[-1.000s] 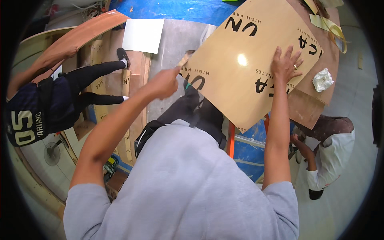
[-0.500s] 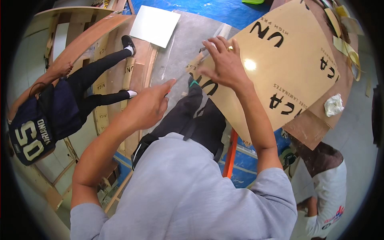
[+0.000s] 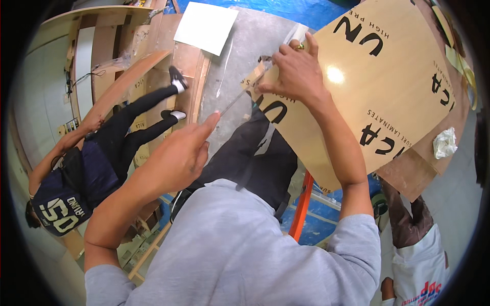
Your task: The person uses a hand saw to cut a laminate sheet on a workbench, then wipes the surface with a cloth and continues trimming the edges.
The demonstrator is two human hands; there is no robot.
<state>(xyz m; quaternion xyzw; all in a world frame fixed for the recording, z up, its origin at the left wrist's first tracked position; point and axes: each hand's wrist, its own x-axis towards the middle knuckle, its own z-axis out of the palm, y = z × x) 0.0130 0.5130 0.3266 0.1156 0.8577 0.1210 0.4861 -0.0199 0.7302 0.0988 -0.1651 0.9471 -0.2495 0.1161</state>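
Note:
My left hand [image 3: 181, 150] is closed around the near end of a slim metal file [image 3: 236, 102], whose handle is mostly hidden in my fist. The file slants up and away along the left edge of a large tan laminate sheet [image 3: 332, 109] with black lettering. At its far end, my right hand [image 3: 298, 74], wearing a ring, bends over the sheet's corner. The right thumb and fingertips touch the file's tip there; how firmly they grip is partly hidden.
A white square sheet [image 3: 205, 28] lies on the grey surface ahead. Brown boards [image 3: 408, 171] and crumpled white paper [image 3: 445, 144] are at right. An orange bar [image 3: 302, 206] stands below the laminate. One person [image 3: 81, 176] walks at left; another [image 3: 418, 255] is at lower right.
My right hand has come from hovering spread above the corner down to the file's tip. The person at left has shifted a stride, and the view has turned slightly.

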